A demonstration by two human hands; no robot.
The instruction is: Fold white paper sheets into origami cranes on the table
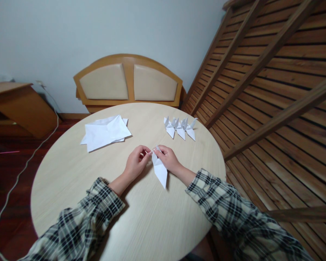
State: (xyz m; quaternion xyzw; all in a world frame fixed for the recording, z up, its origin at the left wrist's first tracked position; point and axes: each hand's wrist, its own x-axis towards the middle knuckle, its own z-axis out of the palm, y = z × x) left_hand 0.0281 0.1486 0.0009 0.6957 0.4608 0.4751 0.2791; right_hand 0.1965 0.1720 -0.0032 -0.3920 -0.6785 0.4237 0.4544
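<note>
Between my two hands, over the middle of the round table (pixel 119 214), is a white folded paper crane (pixel 160 170). Its long pointed end hangs down toward me, and its upper end is partly covered by my fingers. My left hand (pixel 137 159) pinches a thin tip at the crane's upper left with thumb and forefinger. From the other side, my right hand (pixel 167 157) grips the paper near its top. Beyond my right hand, three finished-looking paper cranes (pixel 182 127) stand close together in a row.
A loose stack of white paper sheets (pixel 105 132) lies at the table's far left. Behind the table stands a wooden headboard (pixel 130 83) with padded panels. A slatted wooden frame (pixel 274 108) leans along the right side. A pale cable (pixel 24 170) crosses the floor at left.
</note>
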